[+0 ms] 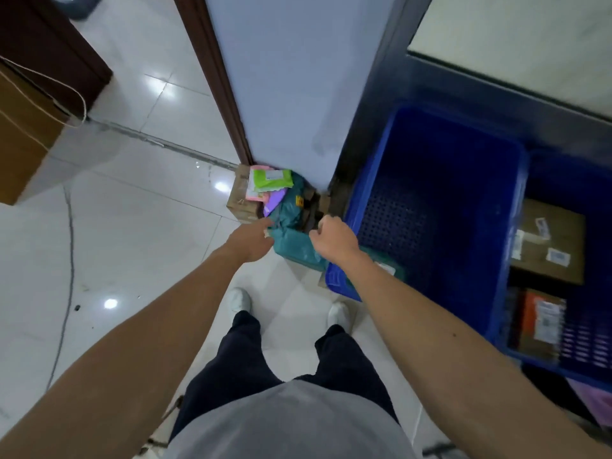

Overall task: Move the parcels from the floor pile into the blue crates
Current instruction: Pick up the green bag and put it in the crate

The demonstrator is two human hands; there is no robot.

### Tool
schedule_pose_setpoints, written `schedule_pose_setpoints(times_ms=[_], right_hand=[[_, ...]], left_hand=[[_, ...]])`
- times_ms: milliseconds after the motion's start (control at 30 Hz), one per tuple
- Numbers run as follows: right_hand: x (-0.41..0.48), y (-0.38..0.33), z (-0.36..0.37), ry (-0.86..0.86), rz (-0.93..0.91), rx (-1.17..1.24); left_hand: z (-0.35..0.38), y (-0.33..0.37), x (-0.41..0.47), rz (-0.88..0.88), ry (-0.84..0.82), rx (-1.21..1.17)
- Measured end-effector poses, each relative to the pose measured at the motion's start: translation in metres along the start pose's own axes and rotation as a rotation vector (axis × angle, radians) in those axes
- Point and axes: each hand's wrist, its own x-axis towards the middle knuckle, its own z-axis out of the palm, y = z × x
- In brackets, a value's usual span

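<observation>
A pile of parcels lies on the floor against the wall's foot: a teal soft bag [293, 241] in front, a second teal bag [291, 203] behind it, a green mailer [271, 178], pink and purple mailers, and a brown box [239, 197]. My left hand [253, 240] reaches down and touches the front teal bag's left edge; its fingers are hidden. My right hand [332, 238] hovers over the bag's right side with fingers curled, and I cannot tell whether it holds anything. An empty blue crate [374, 180] stands to the right. Another blue crate [530, 356] holds cardboard boxes.
A white wall column [291, 94] rises behind the pile, with a dark door frame [215, 77] on its left. A brown carton [26, 127] stands at the far left on the glossy white tile floor. My white shoes [240, 299] are just before the pile.
</observation>
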Motion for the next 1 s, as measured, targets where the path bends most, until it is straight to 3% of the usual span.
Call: schedule_pose_setpoints(times_ms=[300, 567, 1000], right_hand=[[0.015, -0.020, 0.084, -0.009, 0.170, -0.075], [0.076, 0.009, 0.157, -0.095, 0.249, -0.144], [0.235, 0.077, 0.281, -0.101, 0.076, -0.524]], left_hand=[[0.000, -0.064, 0.057, 0.121, -0.218, 0.066], [0.048, -0.110, 0.140, 0.144, -0.275, 0.094], [0.177, -0.163, 0.285, 0.158, -0.262, 0.186]])
